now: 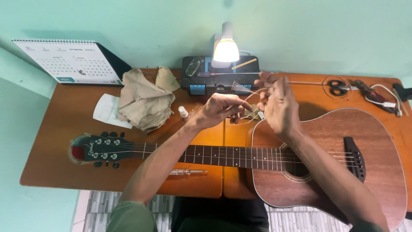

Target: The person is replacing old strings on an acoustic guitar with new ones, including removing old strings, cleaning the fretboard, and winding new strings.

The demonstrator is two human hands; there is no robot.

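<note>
Overhead view of a wooden worktop point(60, 150) with an acoustic guitar point(326, 172) lying face up along it, headstock point(96, 149) to the left and body to the right, so that its long axis runs left to right beneath both forearms. The left hand point(219, 111) and right hand point(279, 105) are raised above the point where neck meets body, close together but not touching; both are closed on a coil of thin wire point(251, 105) (apparently a guitar string), the left pinching one side of the loop, the right, fingers partly spread, gripping the other side. The coil hangs between the hands, above the guitar and slightly toward its far side, its plane roughly upright; neither hand is clearly the nearer to it. Beyond the hands, at the far edge, stand a lit lamp point(225, 48) and a dark tool case point(206, 79). To the far left lie a crumpled beige cloth point(143, 101), a small white bottle point(183, 112) and a desk calendar point(68, 62); to the far right, scissors point(338, 87) and pliers point(374, 93). A slim clear tool point(187, 172) rests on the near side of the neck. Nothing stands between the hands and the guitar.
</note>
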